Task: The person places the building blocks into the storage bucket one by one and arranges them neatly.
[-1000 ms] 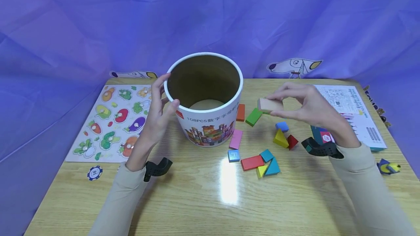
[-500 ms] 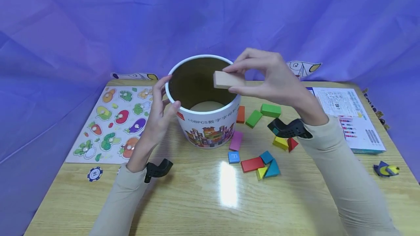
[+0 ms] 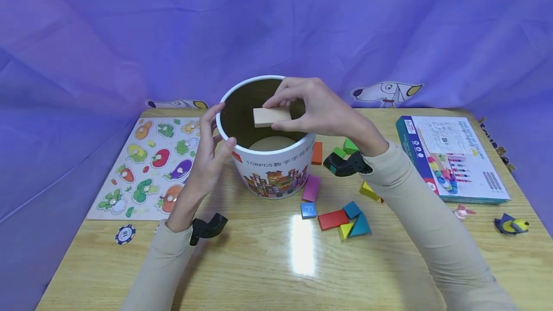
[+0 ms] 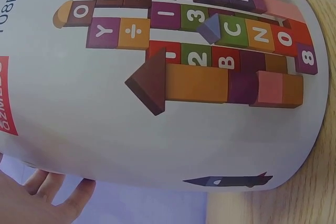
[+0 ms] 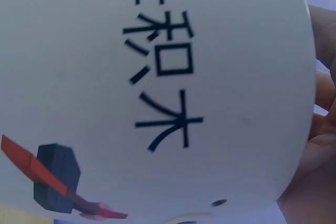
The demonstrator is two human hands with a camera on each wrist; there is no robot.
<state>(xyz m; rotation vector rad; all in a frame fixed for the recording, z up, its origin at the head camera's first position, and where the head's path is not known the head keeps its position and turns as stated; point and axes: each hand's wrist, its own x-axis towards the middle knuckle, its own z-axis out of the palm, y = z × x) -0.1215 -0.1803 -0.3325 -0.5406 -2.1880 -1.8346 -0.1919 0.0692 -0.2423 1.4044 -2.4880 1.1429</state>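
A large white printed bucket (image 3: 281, 160) stands on the table, its round mouth facing up; the pictures of letter blocks on its wall (image 4: 194, 135) fill most of the left wrist view. My left hand (image 3: 205, 167) holds its left side, with thumb and fingertips at the rim. Between the thumb and fingers of my right hand (image 3: 321, 109), a plain wooden block (image 3: 264, 117) is pinched, lying flat over the bucket's mouth. In the right wrist view the bucket wall (image 5: 94, 77) hides the block, and only part of the right hand (image 5: 317, 150) shows at the edge.
Several coloured blocks lie right of the bucket, among them a red block (image 3: 332, 220), a pink block (image 3: 311, 188) and a blue letter block (image 3: 308, 210). A vegetable puzzle board (image 3: 142, 167) is at left, near a poker chip (image 3: 125, 234). A flat box (image 3: 466, 157) lies at right.
My right hand has carried the wooden block leftward from above the coloured blocks to over the bucket's mouth. My left hand has stayed at the bucket's rim.
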